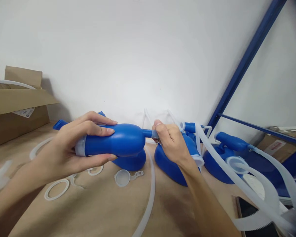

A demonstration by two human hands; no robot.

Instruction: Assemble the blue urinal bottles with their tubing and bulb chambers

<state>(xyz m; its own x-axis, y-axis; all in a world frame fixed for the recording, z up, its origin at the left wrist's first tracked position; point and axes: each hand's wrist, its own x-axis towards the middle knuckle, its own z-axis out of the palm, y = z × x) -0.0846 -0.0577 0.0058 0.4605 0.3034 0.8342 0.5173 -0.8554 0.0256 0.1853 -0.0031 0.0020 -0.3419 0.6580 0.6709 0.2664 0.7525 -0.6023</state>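
My left hand is wrapped around a blue bulb-shaped plastic piece, held level above the table, near its wide end with a translucent collar. The narrow blue spout points right into a translucent tube. Closed round that tube is my right hand, with a small metal clip partly showing under the fingers. Behind and below the held piece stands a blue container, mostly covered by it. A long translucent tube curves down across the table.
White rings and a small translucent cap with a strap lie on the brown surface. More blue containers with hoses stand right. A cardboard box is left; a blue rack post rises right. A dark phone-like object lies lower right.
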